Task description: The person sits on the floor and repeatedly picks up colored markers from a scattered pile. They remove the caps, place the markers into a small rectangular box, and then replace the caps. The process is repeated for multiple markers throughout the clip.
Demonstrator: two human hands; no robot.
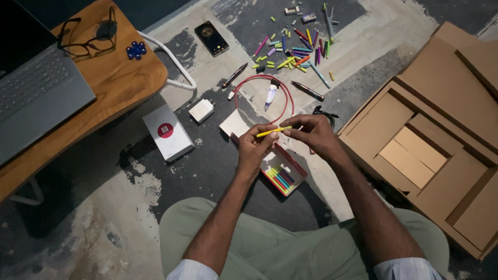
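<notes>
A thin yellow crayon stick (274, 131), mid-frame, we pinch between our left hand (255, 148) and right hand (313, 134), above one small red-rimmed crayon box (282, 171).

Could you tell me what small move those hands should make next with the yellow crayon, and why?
Probably lower the yellow crayon, pinched between left hand and right hand, into the red box just below, since other crayons already lie side by side there.

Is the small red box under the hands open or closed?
Open. The small red box lies on the floor with its flap back, showing coloured crayons in a row inside.
</notes>
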